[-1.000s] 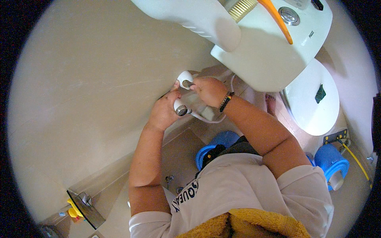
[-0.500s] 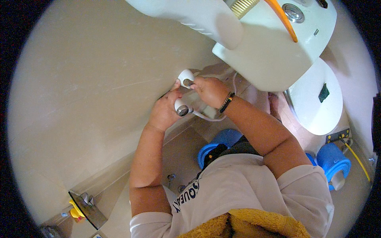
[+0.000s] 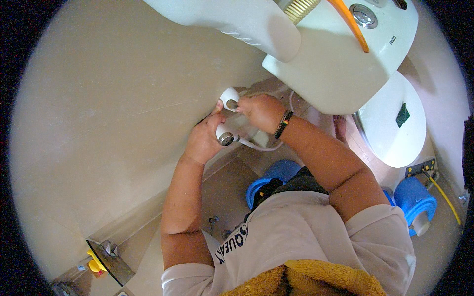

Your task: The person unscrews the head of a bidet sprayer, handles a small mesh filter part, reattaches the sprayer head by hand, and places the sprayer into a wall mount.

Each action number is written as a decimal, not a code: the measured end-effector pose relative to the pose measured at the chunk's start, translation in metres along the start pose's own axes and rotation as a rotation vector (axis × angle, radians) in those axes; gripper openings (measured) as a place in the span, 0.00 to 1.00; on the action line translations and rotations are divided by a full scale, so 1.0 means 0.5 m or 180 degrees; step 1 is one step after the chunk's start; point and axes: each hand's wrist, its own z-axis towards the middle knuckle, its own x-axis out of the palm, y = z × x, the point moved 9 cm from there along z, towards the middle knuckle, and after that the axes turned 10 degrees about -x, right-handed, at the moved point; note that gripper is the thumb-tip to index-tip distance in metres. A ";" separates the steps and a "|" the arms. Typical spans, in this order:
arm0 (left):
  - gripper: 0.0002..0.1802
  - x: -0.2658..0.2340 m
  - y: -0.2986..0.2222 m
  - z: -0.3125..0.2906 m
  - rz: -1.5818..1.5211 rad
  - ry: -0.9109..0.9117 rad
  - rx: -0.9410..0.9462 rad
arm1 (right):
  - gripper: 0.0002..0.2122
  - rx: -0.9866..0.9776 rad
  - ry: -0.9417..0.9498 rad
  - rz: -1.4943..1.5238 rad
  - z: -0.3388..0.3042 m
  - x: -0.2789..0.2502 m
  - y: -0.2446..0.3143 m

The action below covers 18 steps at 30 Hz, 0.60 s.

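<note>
My left hand (image 3: 205,138) is closed around a white spray head (image 3: 222,130) with a round metallic end, which looks like a bidet sprayer. Its thumb reaches up to a white rounded fitting (image 3: 229,96) close to the tiled wall. On that fitting is a small grey-brown disc, and the fingers of my right hand (image 3: 264,113) are closed at its edge; their tips are partly hidden. A white hose (image 3: 261,147) curves from beside the spray head, below my right hand, and up behind the wrist with the dark beaded bracelet (image 3: 283,124).
A white toilet tank (image 3: 326,74) juts in at upper right, carrying a brush (image 3: 300,10) with an orange handle and a large white bottle (image 3: 237,22). Beside it is the white toilet lid (image 3: 395,123) with a dark green pad (image 3: 402,115). Blue containers (image 3: 414,200) stand lower down. A dark corner shelf (image 3: 111,261) is lower left.
Both hands keep their hold in almost the same place. The view has shifted very slightly; the white fitting sits a little further left in the picture.
</note>
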 end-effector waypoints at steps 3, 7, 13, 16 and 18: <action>0.16 0.003 0.000 0.002 0.0011 0.0066 -0.0037 | 0.09 -0.0010 -0.0067 -0.0061 0.000 -0.006 0.003; 0.16 0.007 0.010 0.001 -0.0077 0.0126 -0.0134 | 0.09 -0.0165 0.0042 -0.0257 0.005 -0.010 0.017; 0.17 0.005 0.001 0.003 -0.0018 0.0068 -0.0056 | 0.07 -0.0210 0.0043 -0.0390 0.005 -0.016 0.019; 0.17 0.005 0.005 0.000 0.0033 0.0010 0.0018 | 0.07 -0.0228 0.0099 -0.0362 0.008 -0.020 0.029; 0.17 0.002 0.000 0.001 0.0092 -0.0041 0.0088 | 0.07 -0.0256 0.0105 -0.0334 0.008 -0.023 0.032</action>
